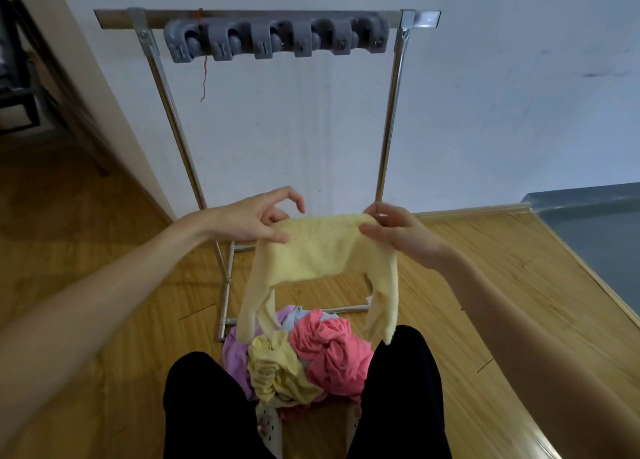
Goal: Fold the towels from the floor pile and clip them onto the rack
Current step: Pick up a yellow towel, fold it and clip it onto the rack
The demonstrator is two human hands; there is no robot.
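Above the floor pile (pixel 298 358), left hand (pixel 256 216) and right hand (pixel 398 232) pinch the yellow towel's (pixel 322 254) top corners in their fingers; rack (pixel 273 36) behind.

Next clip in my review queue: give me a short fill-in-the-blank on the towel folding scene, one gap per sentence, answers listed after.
1. Both the left hand and the right hand hold up a towel coloured ____.
2. The grey clips on the rack currently hold ____ towels.
3. In the floor pile, the towel nearest the person's right leg is ____.
4. The floor is made of ____.

Answers: yellow; no; pink; wood
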